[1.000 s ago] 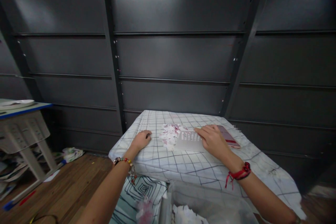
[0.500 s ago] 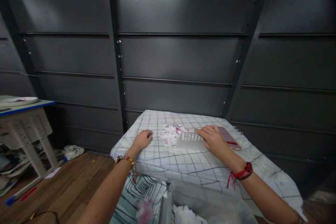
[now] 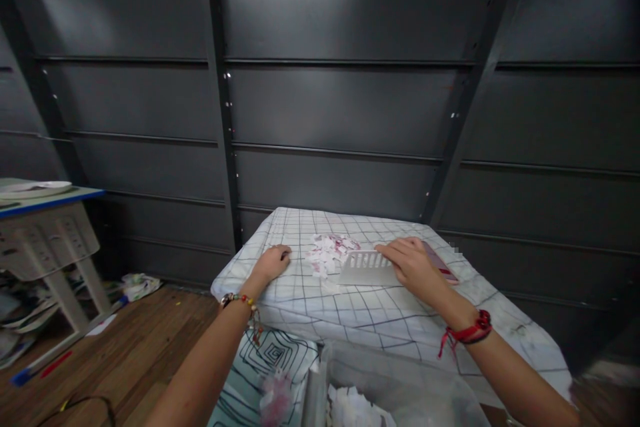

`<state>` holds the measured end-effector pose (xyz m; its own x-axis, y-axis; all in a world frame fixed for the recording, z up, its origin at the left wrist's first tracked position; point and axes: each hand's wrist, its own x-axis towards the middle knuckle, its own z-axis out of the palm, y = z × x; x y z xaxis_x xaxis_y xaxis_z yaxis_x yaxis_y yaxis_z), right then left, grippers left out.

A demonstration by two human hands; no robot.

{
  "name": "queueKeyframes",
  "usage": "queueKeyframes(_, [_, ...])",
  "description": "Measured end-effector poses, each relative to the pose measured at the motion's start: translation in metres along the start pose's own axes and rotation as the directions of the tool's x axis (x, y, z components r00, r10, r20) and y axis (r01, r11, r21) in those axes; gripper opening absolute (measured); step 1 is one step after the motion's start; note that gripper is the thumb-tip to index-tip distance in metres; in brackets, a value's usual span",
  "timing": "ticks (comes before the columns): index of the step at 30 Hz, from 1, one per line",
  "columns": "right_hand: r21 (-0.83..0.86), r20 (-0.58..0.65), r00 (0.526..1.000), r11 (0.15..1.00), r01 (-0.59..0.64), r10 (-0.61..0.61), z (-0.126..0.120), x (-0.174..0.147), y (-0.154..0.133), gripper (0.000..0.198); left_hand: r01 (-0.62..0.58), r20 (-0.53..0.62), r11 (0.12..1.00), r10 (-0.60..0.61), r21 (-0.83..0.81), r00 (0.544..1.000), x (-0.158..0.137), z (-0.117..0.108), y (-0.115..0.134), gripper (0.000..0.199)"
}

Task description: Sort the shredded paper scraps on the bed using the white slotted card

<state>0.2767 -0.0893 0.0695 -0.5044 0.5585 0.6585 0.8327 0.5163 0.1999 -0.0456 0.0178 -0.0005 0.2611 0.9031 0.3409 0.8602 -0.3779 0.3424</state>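
My right hand (image 3: 411, 265) grips the upper edge of a white plastic piece with a row of slots (image 3: 367, 268), which stands tilted on the checked cloth. Just left of and behind it lies a loose pile of torn white and pink paper scraps (image 3: 330, 251). Resting on the cloth left of the pile is my left hand (image 3: 271, 263), its fingers curled in. A dark spot shows between its thumb and fingers; whether anything is held there is hidden. Partly covered by my right hand, a flat reddish-pink thing (image 3: 441, 264) lies on the cloth.
A checked white cloth (image 3: 350, 310) covers the surface before me. Below stands a clear plastic bin (image 3: 400, 363) with white paper pieces (image 3: 355, 408) inside. Left of it are a patterned teal fabric (image 3: 273, 352) and a blurred pink bundle (image 3: 276, 400). A blue-edged desk (image 3: 75, 197) stands far left; dark metal panels (image 3: 330, 107) rise behind.
My right hand and the white slotted piece have shifted slightly to the right, away from the paper scraps. My left hand stays in place.
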Motion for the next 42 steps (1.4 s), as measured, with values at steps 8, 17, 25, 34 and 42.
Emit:
queueKeyframes(8, [0.012,-0.026,0.999,0.999,0.037,-0.037,-0.004,-0.001,-0.003,0.042,0.001,-0.001,1.0,-0.001,0.006,1.0,-0.002,-0.003,0.005,0.031])
queueKeyframes(17, [-0.014,-0.058,0.997,0.999,0.042,-0.043,-0.006,-0.002,-0.004,0.04,-0.023,-0.007,1.0,0.023,0.006,1.0,-0.001,-0.002,0.003,0.028])
queueKeyframes(25, [0.022,-0.033,0.997,0.998,0.066,-0.065,-0.001,-0.003,-0.009,0.044,0.009,0.016,1.0,-0.01,0.025,1.0,-0.001,-0.002,0.004,0.032])
queueKeyframes(34, [0.039,-0.102,0.991,0.995,0.096,-0.091,-0.003,-0.001,-0.009,0.037,0.015,0.013,0.999,-0.016,0.032,1.0,0.003,0.002,0.001,0.033])
queueKeyframes(42, [0.028,-0.102,0.985,0.989,0.143,-0.139,0.001,0.002,-0.019,0.039,0.003,0.002,0.999,-0.003,0.033,1.0,0.003,0.005,-0.004,0.034])
